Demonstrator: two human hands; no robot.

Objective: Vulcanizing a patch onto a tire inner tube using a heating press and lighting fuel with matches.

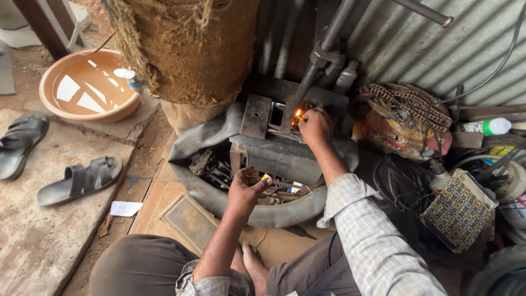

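Soft daylight all over, brightest at the left on the pale ground and the orange bowl. White shiny patches of glare on the water in the bowl. Darker in the middle and at the right, around the black tube and the wires. One tiny bright flame, glowing orange. Only faint, soft shadows. Mostly sharp. A little bent and stretched at the edges.
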